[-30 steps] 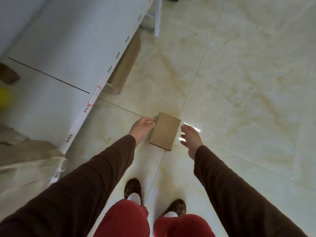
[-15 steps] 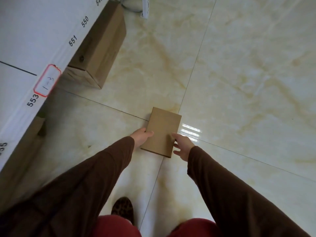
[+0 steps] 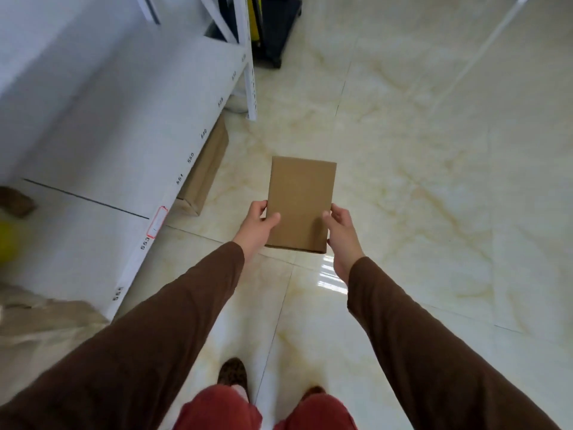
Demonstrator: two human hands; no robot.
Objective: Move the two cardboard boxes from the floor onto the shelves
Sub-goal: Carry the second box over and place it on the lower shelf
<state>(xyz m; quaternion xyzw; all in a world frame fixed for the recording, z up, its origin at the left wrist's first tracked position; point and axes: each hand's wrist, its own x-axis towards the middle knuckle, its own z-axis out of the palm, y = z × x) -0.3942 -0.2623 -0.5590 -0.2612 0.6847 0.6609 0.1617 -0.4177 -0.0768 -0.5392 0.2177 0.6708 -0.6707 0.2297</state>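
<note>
A small flat cardboard box (image 3: 300, 200) is held in the air above the tiled floor, roughly level. My left hand (image 3: 259, 226) grips its near left edge, thumb on top. My right hand (image 3: 341, 232) grips its near right edge the same way. A second, longer cardboard box (image 3: 206, 169) lies on the floor, partly tucked under the white shelf (image 3: 102, 144) on my left. The shelf's front edge carries number labels and a red-framed tag.
A white shelf upright (image 3: 249, 57) stands at the far end of the shelf. Beyond it sits a dark cart base (image 3: 277, 35). A yellow object (image 3: 7, 242), a brown item (image 3: 15, 201) and crumpled plastic (image 3: 46, 318) rest at the shelf's near left. My feet (image 3: 232, 375) stand on the glossy tiles.
Both hands closed on the small box on the floor and lifted it up. My view rose with it, away from the floor.
</note>
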